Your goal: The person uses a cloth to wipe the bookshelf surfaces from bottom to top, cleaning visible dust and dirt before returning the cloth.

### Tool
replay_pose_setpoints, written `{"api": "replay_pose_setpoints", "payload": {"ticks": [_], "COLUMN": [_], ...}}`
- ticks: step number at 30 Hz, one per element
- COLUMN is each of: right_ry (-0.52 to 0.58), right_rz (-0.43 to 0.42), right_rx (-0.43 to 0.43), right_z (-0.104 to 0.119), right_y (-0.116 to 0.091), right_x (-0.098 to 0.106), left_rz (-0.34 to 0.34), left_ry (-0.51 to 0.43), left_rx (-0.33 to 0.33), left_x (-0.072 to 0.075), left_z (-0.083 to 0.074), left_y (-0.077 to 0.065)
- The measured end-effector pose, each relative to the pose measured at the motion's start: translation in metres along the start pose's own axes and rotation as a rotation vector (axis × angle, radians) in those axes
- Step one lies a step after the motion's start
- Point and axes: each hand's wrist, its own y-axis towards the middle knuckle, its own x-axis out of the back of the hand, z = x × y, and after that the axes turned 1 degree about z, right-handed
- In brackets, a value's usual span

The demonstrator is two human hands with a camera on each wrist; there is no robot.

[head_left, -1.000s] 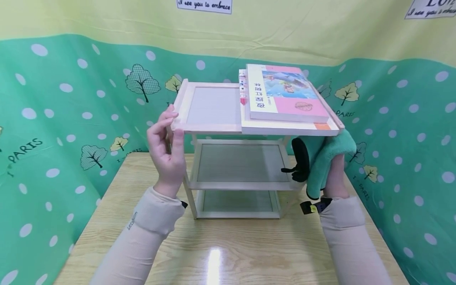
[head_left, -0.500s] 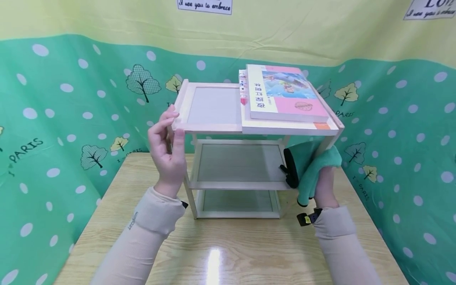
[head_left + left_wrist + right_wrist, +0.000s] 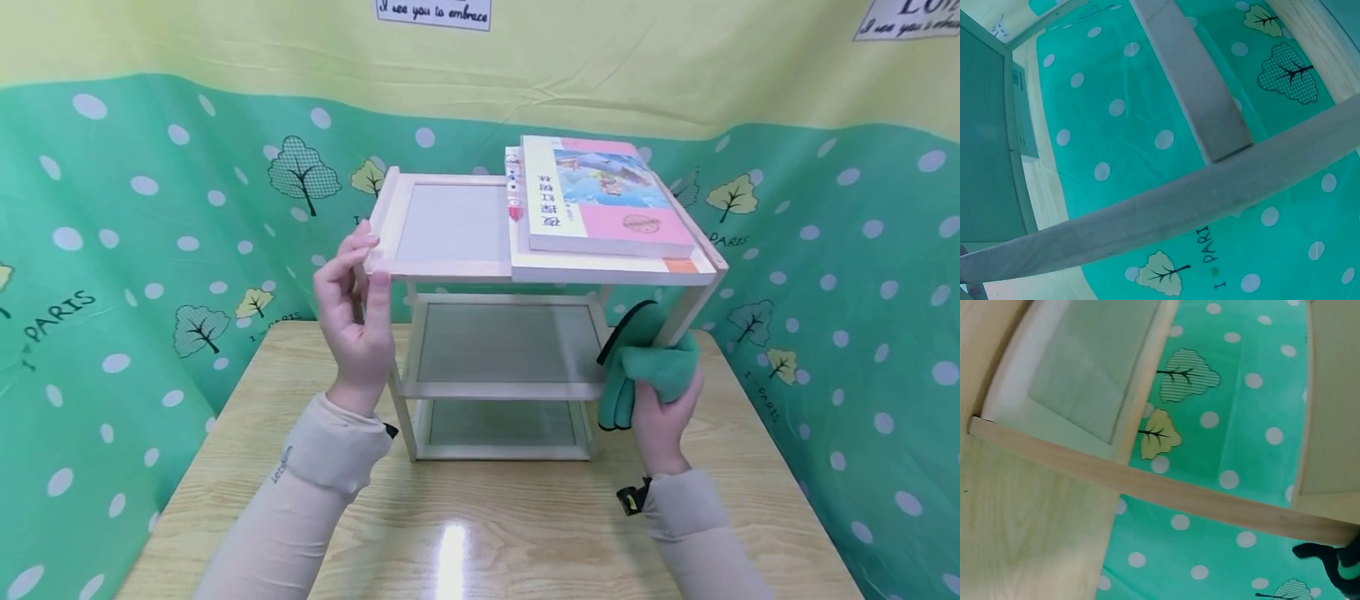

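Note:
A pale wooden three-tier shelf (image 3: 495, 390) stands on the table. My left hand (image 3: 356, 333) grips its top left front corner, thumb at the front and fingers on the outer side. In the right wrist view a front leg (image 3: 1172, 490) runs across, with the black edging (image 3: 1347, 565) of a cloth at its lower right end. My right hand (image 3: 666, 417) holds that green cloth (image 3: 656, 371), wrapped round the right front leg (image 3: 684, 315) below the top tier. The left wrist view shows only shelf bars (image 3: 1197, 197), with the hand out of sight.
Two books lie stacked on the right half of the top tier, a pink and blue one (image 3: 607, 196) over a larger white one (image 3: 600, 268). A dotted green curtain (image 3: 135, 275) surrounds the wooden table (image 3: 390, 533).
My right hand has slid the green cloth down the right front leg, from just under the top tier to about middle tier height. My left hand stays at its corner.

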Motion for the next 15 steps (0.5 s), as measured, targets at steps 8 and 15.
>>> {"api": "replay_pose_setpoints", "payload": {"ticks": [8,15], "right_ry": [-0.049,-0.110], "right_rz": [-0.012,-0.019], "right_rx": [0.026,-0.018], "right_z": [0.006,0.012], "right_y": [-0.010,-0.030], "right_x": [-0.001,0.009], "left_rz": [-0.007,-0.014], "left_ry": [0.004,-0.010], "left_rx": [-0.008,-0.009], "left_x": [-0.001,-0.001], "left_z": [-0.001,-0.001], "left_y": [-0.001,0.000]}}
